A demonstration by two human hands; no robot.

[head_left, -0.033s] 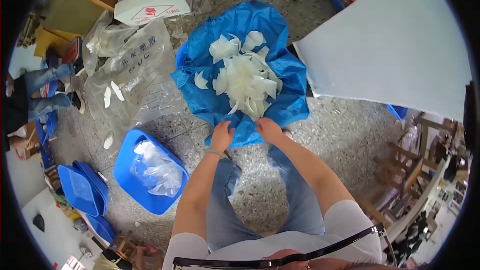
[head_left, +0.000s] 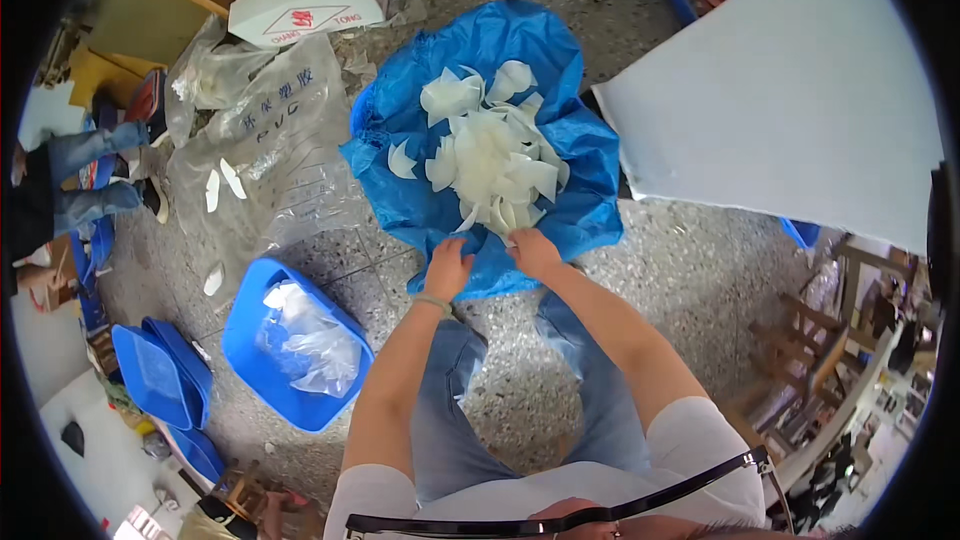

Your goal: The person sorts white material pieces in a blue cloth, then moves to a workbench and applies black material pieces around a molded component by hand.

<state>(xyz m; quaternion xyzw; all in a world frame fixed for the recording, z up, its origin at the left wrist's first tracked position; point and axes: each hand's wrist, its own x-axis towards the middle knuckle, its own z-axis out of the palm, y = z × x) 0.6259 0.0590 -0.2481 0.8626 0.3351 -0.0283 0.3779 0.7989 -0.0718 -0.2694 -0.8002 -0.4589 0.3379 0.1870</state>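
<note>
Just beyond the loosely curled hands (head_left: 449,270) (head_left: 535,254), white pieces (head_left: 488,162) lie heaped on blue sheeting (head_left: 588,172); any grip is unclear.

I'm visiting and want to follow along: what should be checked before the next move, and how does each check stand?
1. Heap of thin, curved white pieces on the crinkled blue plastic sheeting: ok.
2. All pieces on the sheeting heaped together: not ok; a single white piece lies apart at the left.
3. Left hand gripping anything: cannot tell; it is at the sheeting's near side.
4. Right hand holding a piece: cannot tell; its fingertips are at the heap's near end.
5. Rectangular blue plastic tub clear of both hands: ok, apart at left.
</note>
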